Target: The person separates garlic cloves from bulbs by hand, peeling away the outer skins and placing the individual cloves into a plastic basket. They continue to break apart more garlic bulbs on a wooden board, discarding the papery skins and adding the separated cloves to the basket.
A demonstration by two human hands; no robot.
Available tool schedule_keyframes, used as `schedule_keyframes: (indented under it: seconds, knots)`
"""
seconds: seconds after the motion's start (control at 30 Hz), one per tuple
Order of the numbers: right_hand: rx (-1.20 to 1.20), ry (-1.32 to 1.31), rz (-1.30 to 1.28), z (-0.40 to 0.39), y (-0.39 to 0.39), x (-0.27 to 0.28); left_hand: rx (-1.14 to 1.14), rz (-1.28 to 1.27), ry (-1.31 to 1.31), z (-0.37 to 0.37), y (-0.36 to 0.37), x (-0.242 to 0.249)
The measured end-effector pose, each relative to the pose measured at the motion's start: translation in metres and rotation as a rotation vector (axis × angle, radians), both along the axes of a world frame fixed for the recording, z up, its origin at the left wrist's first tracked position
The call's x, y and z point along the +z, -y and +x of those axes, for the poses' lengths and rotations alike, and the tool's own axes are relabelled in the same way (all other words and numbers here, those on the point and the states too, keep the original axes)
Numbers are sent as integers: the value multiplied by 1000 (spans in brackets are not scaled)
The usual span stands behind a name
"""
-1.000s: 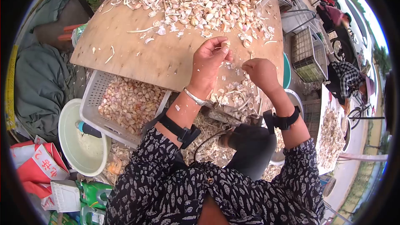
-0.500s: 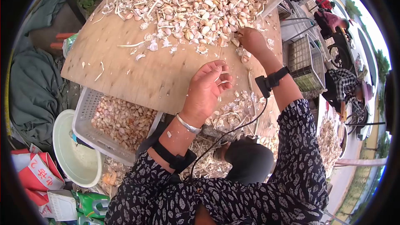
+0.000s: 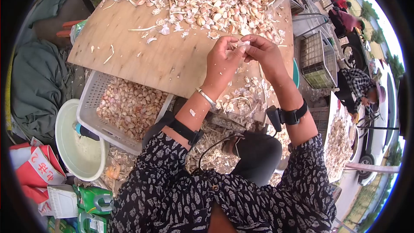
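My left hand [image 3: 224,60] and my right hand [image 3: 266,55] meet over the wooden tabletop [image 3: 164,60], fingertips pinched together. Between them is a small pale garlic clove [image 3: 244,43], partly covered by the fingers. Just beyond my hands spreads a big heap of garlic cloves [image 3: 215,8], mixed with dry stalks and papery skins. Peeled skins and stems [image 3: 243,103] lie on the near right part of the board. Below the table edge at left, a grey plastic crate [image 3: 88,110] holds many more cloves.
A pale green basin [image 3: 60,146] stands left of the crate, beside a red bag [image 3: 41,170] and green containers [image 3: 97,200]. Mesh crates [image 3: 317,60] stand to the right. Farther right, a person in a checked shirt [image 3: 358,82] works by another garlic pile [image 3: 340,146].
My right hand has come back from the heap's edge to my left hand. My left hand has moved up and right, and the fingertips now meet around a clove.
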State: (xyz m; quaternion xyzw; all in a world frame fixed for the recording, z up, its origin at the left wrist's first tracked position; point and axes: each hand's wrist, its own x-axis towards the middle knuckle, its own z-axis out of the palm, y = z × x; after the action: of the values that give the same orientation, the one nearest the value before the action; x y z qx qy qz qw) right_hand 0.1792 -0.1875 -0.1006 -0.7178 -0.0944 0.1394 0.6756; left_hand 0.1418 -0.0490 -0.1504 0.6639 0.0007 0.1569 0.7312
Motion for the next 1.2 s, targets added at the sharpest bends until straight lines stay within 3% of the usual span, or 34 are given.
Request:
schedule_keyframes:
  seconds: [0.13,0.23,0.27,0.33,0.37,0.43,0.47,0.53,0.57,0.6,0.67,0.73,0.8,0.83,0.87,0.93,1.07,1.13,1.17,1.2]
  knots:
    - [-105,-95,101,-27,-2,2,-67,-190,18,-5,1,-4]
    - [-162,-167,426,-34,-3,-8,-157,-748,-166,-8,0,0]
    - [-165,-165,427,-35,-2,-8,-161,-747,-167,-5,-4,-5]
    - [-167,-125,406,-34,0,-5,-234,-294,-354,0,-18,-11]
    - [-164,-120,405,-35,1,-4,-233,-295,-349,-2,-20,-5]
    - [-257,16,242,-34,3,0,-132,737,-138,-11,-30,14]
    - [-231,27,245,-30,2,2,-104,737,-133,-11,-34,14]
    - [-278,89,212,-25,-1,4,-384,-559,-414,-12,-35,7]
    - [-177,100,54,-22,-9,6,-389,-829,-512,-14,-33,7]
    - [-166,107,54,-11,-15,6,-383,-831,-501,-14,-31,8]
    - [-229,181,-170,26,-29,2,-365,-1120,-614,-14,-29,8]
    - [-305,319,-431,81,-50,-2,-285,-1130,-604,-7,-28,-7]
    - [-235,635,-759,137,-66,-19,-271,-1160,-482,-3,-31,-20]
    - [-204,619,-950,160,-76,-25,-226,-1177,-509,-3,-32,-9]
    - [-174,542,-1044,179,-85,-35,-218,-1177,-510,-2,-32,-6]
    - [-194,854,-1185,189,-96,-52,-187,-1171,-509,-2,-33,-6]
    - [-202,716,-1088,184,-80,-45,-162,-1233,-452,-4,-35,-19]
    - [-300,463,-742,154,-62,-25,-55,-1267,-412,-3,-36,-10]
    - [-298,464,-747,132,-60,-19,55,-1299,-369,-3,-38,-5]
    - [-178,316,-501,107,-57,-14,53,-1303,-368,-3,-40,-3]
